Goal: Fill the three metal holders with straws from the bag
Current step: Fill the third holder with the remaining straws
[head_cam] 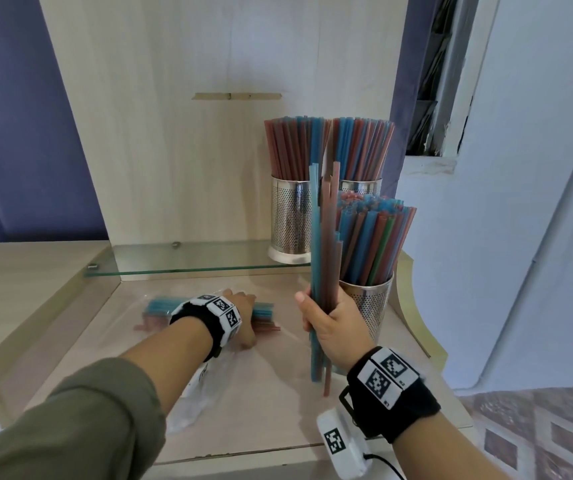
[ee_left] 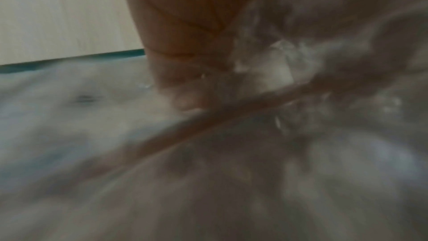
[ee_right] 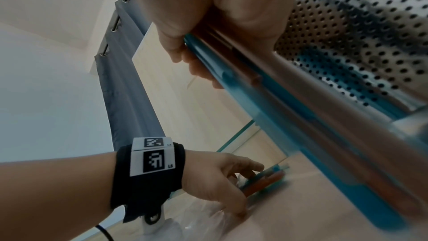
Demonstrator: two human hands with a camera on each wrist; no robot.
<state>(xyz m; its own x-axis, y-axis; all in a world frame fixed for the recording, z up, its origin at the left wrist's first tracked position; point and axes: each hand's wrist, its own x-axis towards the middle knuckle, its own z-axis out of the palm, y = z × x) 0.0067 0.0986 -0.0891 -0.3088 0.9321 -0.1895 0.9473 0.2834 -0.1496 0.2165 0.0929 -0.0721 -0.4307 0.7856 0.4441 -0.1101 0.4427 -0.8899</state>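
Three perforated metal holders hold red and blue straws: the back left holder (head_cam: 290, 220) and back right holder (head_cam: 361, 185) on a glass shelf, the front holder (head_cam: 370, 306) on the table. My right hand (head_cam: 326, 317) grips an upright bundle of straws (head_cam: 323, 251) just left of the front holder (ee_right: 361, 25), their lower ends near the table. My left hand (head_cam: 243, 317) rests with fingers spread on the clear plastic bag (head_cam: 191, 393), over the straws in the bag (head_cam: 264, 315). In the right wrist view those bagged straws (ee_right: 268, 177) poke out past the left hand (ee_right: 220, 177).
The glass shelf (head_cam: 191, 261) runs along the back against a wooden panel. The table's curved right edge (head_cam: 413, 306) lies close behind the front holder. A wall and window frame stand to the right. The left wrist view is blurred plastic (ee_left: 301, 171).
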